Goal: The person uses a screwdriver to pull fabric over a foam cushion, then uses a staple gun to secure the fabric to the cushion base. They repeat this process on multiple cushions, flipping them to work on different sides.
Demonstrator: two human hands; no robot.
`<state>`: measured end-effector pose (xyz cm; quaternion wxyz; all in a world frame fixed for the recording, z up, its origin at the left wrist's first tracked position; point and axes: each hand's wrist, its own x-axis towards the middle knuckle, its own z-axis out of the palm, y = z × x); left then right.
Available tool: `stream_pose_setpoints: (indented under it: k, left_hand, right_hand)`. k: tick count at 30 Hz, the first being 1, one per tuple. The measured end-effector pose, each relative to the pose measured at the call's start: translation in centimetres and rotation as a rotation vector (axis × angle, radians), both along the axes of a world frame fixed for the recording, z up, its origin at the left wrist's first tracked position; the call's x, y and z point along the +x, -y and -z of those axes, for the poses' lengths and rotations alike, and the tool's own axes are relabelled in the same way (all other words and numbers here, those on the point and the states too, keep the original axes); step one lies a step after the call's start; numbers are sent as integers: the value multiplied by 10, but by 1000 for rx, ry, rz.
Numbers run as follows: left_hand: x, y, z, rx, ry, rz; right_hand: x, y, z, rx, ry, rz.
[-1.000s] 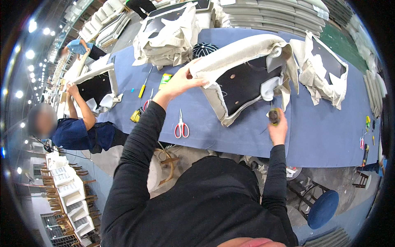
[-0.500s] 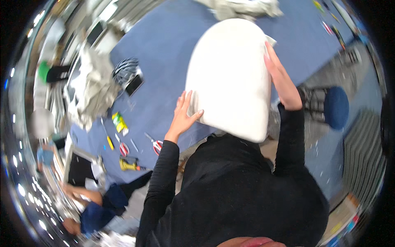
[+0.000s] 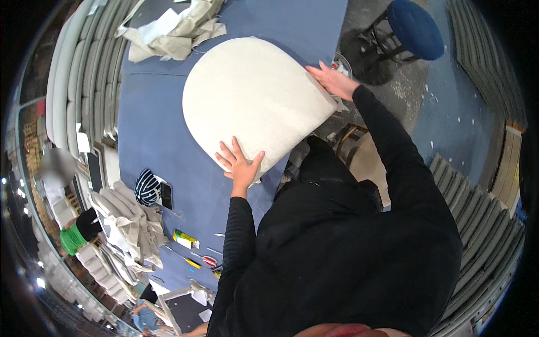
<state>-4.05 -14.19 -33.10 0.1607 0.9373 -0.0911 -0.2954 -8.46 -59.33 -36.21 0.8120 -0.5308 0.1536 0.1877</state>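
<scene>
A cream cloth-covered seat cushion, rounded at its far end and straighter along its near edge, lies on the blue-covered table. Its near right part reaches toward the table edge. My left hand rests on the cushion's near left part with the fingers spread. Along the right side, my right hand touches the cushion's edge, its fingers stretched out and nearly straight. The underside of the cushion is hidden.
Beige fabric pieces lie beyond the cushion. Left of me are a striped ball-like bundle, a phone, a yellow-green packet and red-handled scissors. A blue round stool stands at right; stacked grey cushions line that side.
My view has turned, so the table things appear shifted. The cushion, tilted between both hands before, now lies flatter on the table. My right hand has slid to its near right edge.
</scene>
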Motion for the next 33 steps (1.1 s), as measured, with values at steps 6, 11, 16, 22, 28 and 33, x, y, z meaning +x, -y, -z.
stream_pose_setpoints:
  k: [6, 11, 16, 22, 28, 33]
  left_hand:
    - [10, 4, 4, 39, -44, 37]
    - [9, 3, 5, 35, -46, 31]
    - [9, 5, 4, 38, -31, 28]
    - [9, -1, 3, -10, -10, 19]
    - [7, 0, 1, -75, 112, -49]
    - [-12, -32, 40, -547, 474, -686]
  right_hand:
    - [-119, 17, 12, -73, -119, 23]
    - [-113, 34, 1, -116, -24, 326]
    - [-70, 2, 21, 25, -43, 242]
    - [25, -23, -25, -83, -16, 176]
    - [175, -16, 37, -363, 64, 221]
    - [163, -11, 58, -598, 108, 99]
